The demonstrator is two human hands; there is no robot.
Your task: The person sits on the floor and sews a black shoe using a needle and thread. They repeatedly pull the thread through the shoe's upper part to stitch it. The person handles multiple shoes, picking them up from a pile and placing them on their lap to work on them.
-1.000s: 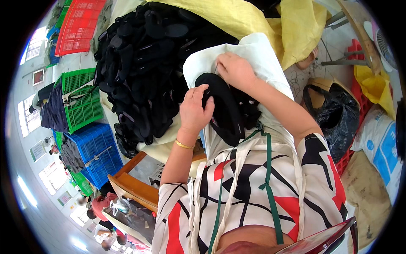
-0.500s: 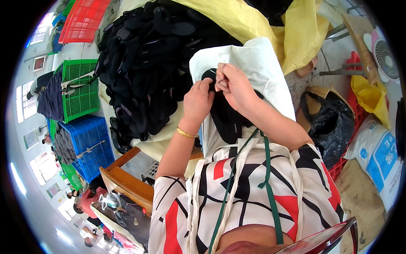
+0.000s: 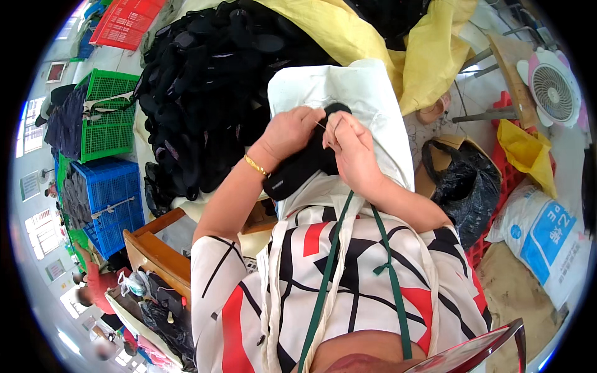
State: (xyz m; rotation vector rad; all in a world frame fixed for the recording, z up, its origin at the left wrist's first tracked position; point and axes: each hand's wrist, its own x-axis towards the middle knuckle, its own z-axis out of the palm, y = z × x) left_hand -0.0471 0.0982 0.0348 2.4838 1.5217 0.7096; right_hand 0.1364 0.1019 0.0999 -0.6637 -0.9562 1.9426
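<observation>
A long black sock-like piece [image 3: 292,174] lies slantwise over the white cloth [image 3: 336,81] on my lap, a small pale mark near its lower end. My left hand [image 3: 289,133] is closed over its upper part, the fingertips pinched together. Close beside it on the right, my right hand [image 3: 352,149] is closed too, thumb and fingers bunched. A thin light strand shows between the two sets of fingertips. What exactly the right fingers pinch is too small to make out. The black piece's far end sticks out above both hands.
A big heap of similar black pieces [image 3: 193,105] lies ahead to the left, beside yellow sheeting [image 3: 354,34]. Green [image 3: 109,118] and blue crates [image 3: 115,202] stand left, near a wooden stool [image 3: 158,248]. To the right are a black plastic bag [image 3: 463,193], a white sack [image 3: 541,233] and a fan [image 3: 553,87].
The black piece has swung so its lower end points further left. My left hand has turned more sideways and my right hand has dropped slightly. The view has shifted a little.
</observation>
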